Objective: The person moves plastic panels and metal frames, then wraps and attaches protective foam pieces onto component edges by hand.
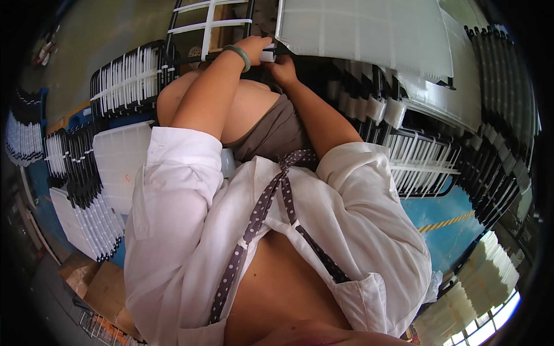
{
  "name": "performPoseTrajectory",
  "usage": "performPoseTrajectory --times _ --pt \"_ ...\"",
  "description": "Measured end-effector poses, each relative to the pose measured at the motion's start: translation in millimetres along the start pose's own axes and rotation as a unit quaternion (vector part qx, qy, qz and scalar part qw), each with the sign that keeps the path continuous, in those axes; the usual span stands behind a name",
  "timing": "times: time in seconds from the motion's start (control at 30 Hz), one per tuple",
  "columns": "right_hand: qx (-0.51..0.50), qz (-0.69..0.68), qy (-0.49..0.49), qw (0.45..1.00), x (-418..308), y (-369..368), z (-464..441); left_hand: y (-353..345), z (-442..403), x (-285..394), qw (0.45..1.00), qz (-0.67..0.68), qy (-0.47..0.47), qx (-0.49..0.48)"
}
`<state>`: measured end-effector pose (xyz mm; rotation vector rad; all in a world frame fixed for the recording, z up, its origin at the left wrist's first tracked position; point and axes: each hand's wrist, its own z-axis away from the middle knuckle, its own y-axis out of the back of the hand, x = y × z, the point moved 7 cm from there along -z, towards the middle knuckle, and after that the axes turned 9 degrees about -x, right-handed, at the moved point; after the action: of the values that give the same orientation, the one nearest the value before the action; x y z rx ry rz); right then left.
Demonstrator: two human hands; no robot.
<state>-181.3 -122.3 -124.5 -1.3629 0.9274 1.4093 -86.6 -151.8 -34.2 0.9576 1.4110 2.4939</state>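
A green bangle circles the wrist of my left hand [253, 49], whose fingers are closed at a small white roll [267, 56] by the corner of a black tubular frame. The frame [251, 26] carries white crossed straps. My right hand [283, 70] is just right of the roll and a little lower, its fingers bent together against the dark frame parts. What its fingertips hold is hidden. A large white panel in clear wrap [363, 32] reaches from above my hands to the right.
Stacked black frames with white straps [130, 75] stand at the left, and more [424, 161] at the right. Wrapped frame ends [375, 109] stick out below the white panel. Cardboard boxes [107, 288] are at the lower left. Pale stacks [479, 282] stand at the lower right.
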Motion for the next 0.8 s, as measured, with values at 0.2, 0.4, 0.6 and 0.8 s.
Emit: performPoseTrajectory --times 0.2,0.4,0.6,0.8 --pt "0.004 0.01 -0.028 1.0 -16 0 4 -2 -4 -3 0.999 -0.026 0.032 -0.016" --pt "0.014 -0.09 -0.07 0.993 -1 -1 -1 4 -1 0 0.999 -0.002 0.044 0.012" --pt "0.019 0.034 -0.028 0.999 -27 -3 4 -1 -3 -5 1.0 -0.001 0.02 0.011" --pt "0.04 0.093 -0.017 0.995 -24 -4 3 9 4 4 0.996 0.023 0.008 0.085"
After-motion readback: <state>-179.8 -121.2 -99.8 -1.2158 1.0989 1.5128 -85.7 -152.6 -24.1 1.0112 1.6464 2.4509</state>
